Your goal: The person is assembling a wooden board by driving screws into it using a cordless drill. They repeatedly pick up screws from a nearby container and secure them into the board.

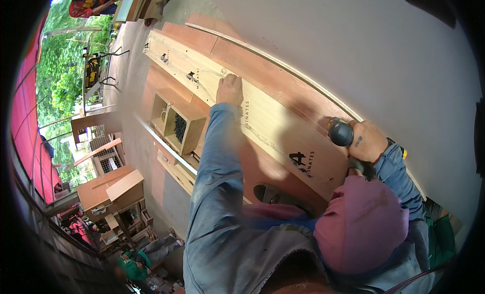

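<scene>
A long pale wooden plank (283, 137) with printed dark markings lies diagonally over wider reddish-brown plywood (202, 38). My left hand (230, 90) rests on the middle of the plank, fingers curled under; anything inside them is hidden. At the plank's near right end, my right hand (368, 141) grips a dark power drill (341, 132) with a touch of yellow, its rounded end facing up. The drill's tip is hidden. Just below that hand sits a dark grey shape I cannot make out. Pink cloth (361, 223) bulges close in front of my body.
Left of the plank stands an open wooden box (184, 124) holding many dark screws. A thin curved wooden edge (278, 64) borders a large grey surface (353, 46) on the right. Wooden cabinets (113, 190) stand at the left. Other people are at the far top left and lower left.
</scene>
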The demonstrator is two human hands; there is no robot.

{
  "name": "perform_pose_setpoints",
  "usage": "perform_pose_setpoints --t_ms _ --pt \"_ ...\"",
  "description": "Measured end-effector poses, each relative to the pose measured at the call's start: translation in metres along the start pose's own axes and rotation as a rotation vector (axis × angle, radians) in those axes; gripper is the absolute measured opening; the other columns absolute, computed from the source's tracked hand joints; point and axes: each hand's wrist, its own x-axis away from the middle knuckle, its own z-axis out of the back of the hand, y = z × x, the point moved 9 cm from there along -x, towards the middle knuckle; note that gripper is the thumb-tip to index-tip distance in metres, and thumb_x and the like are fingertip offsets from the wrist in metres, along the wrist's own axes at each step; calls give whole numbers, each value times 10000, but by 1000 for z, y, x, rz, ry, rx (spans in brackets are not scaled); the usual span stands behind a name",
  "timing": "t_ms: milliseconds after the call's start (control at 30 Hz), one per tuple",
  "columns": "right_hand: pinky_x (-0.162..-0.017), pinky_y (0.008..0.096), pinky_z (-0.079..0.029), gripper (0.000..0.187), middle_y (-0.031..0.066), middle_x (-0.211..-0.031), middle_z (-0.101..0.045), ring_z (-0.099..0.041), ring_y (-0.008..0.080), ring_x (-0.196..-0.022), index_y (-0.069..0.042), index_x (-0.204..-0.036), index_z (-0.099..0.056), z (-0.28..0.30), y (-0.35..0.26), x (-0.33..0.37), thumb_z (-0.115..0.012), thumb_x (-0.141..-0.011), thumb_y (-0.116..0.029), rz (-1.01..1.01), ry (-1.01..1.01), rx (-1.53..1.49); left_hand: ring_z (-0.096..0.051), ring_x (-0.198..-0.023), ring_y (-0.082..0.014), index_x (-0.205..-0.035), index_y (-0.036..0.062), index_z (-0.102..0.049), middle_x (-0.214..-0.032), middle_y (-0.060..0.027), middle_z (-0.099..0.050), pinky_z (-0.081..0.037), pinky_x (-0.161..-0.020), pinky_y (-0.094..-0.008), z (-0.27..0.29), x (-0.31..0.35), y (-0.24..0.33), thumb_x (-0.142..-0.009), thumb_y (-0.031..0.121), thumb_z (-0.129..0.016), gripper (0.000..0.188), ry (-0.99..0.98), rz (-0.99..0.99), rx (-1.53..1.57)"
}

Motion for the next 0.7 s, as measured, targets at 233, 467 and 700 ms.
perform_pose_setpoints --t_ms 233,467,700 --pt "-788 495 -564 376 267 -846 -701 -701 436 -845 -10 -1034 -714 7 -7 -4 -646 -668 -62 62 -29 -21 -642 -984 -285 -874 53 -680 -968 -119 -672 -477 -883 -422 -27 -6 -7 -891 131 -572 133 -165 28 -159" --pt "-776 500 -565 262 289 -810 -688 -698 454 -818 5 -907 -715 4 9 -8 -639 -667 -66 23 19 -28 -644 -964 -324 -977 33 -656 -1027 -156 -660 -515 -893 -445 -8 33 -16 -923 109 -582 118 -106 -58 -68" --pt "-784 485 -576 278 255 -803 -703 -708 430 -808 -14 -915 -707 -1 6 -6 -667 -646 -75 38 -68 -41 -639 -963 -396 -1065 32 -637 -1133 -199 -641 -560 -814 -425 18 93 -54 -925 54 -574 155 -84 319 202"
